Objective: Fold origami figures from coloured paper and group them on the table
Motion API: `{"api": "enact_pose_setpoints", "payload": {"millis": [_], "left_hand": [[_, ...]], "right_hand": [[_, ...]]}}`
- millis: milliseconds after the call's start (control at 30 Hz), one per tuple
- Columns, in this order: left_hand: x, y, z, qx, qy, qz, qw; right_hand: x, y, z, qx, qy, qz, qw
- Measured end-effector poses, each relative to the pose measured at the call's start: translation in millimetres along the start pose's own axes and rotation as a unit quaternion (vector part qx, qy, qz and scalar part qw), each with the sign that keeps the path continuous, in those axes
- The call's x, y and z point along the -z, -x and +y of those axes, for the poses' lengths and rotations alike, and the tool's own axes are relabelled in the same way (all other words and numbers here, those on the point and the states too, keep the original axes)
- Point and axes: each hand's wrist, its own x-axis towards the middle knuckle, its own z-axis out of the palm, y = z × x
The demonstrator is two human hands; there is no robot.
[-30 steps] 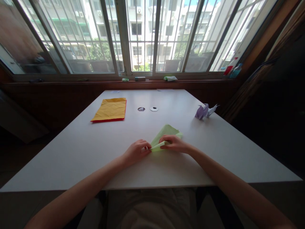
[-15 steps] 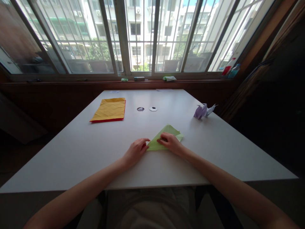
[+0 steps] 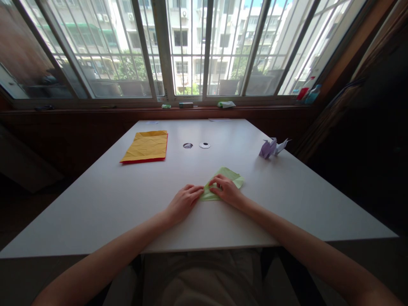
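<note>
A folded sheet of light green paper (image 3: 227, 172) lies on the white table in front of me, its narrow end to the left. My left hand (image 3: 186, 199) rests over that left tip, fingers stretched out and lying flat on it; its thumb is mostly hidden. My right hand (image 3: 225, 189) is on the middle of the sheet, fingers bent and closed toward the thumb on the paper. Part of the sheet and its folds are covered by this hand.
A yellow paper stack with a red edge (image 3: 146, 146) lies at left. Two round table holes, one with a white ring (image 3: 205, 145), are at the middle. Folded purple paper figures (image 3: 268, 148) stand at right. Beyond the table (image 3: 95, 204), small items line the windowsill (image 3: 127, 109).
My left hand has shifted slightly right, its fingers going from a pinch at the paper's tip to lying flat over it. My right hand's fingers have lifted and moved slightly left.
</note>
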Motion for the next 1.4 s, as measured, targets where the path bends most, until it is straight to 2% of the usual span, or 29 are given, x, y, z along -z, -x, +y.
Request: {"api": "enact_pose_setpoints", "payload": {"millis": [167, 333, 467, 600, 833, 1067, 1167, 1267, 1400], "left_hand": [[1.6, -0.2, -0.8, -0.024, -0.020, -0.023, 0.999], [7.4, 0.0, -1.1, -0.023, -0.035, -0.038, 0.998], [10.4, -0.4, -0.3, -0.027, -0.050, -0.023, 0.998], [11.8, -0.7, 1.0, -0.021, -0.044, 0.001, 0.999], [6.5, 0.5, -4.2, 0.038, 0.014, 0.013, 0.999], [-5.9, -4.8, -18.0, 0.097, 0.068, 0.026, 0.993], [-6.6, -6.5, -18.8, 0.105, 0.070, 0.023, 0.992], [-5.9, -7.1, -17.0, 0.105, 0.059, 0.020, 0.992], [-5.4, -6.6, -13.7, 0.084, 0.018, 0.026, 0.996]], "right_hand": [[1.1, -0.9, -1.3, 0.074, 0.044, 0.022, 0.996], [11.4, 1.7, -4.1, 0.150, 0.047, -0.062, 0.986], [22.2, 6.4, -9.0, 0.184, 0.083, -0.097, 0.975], [25.3, 7.8, -12.6, 0.174, 0.095, -0.091, 0.976], [25.5, 4.5, -7.6, 0.144, 0.087, -0.088, 0.982], [24.5, -3.7, 3.9, 0.010, 0.125, -0.011, 0.992], [22.9, -6.5, 5.0, -0.017, 0.123, 0.016, 0.992], [21.4, -7.6, 6.4, -0.002, 0.149, 0.043, 0.988], [15.7, -6.5, 8.1, 0.073, 0.195, 0.084, 0.974]]}}
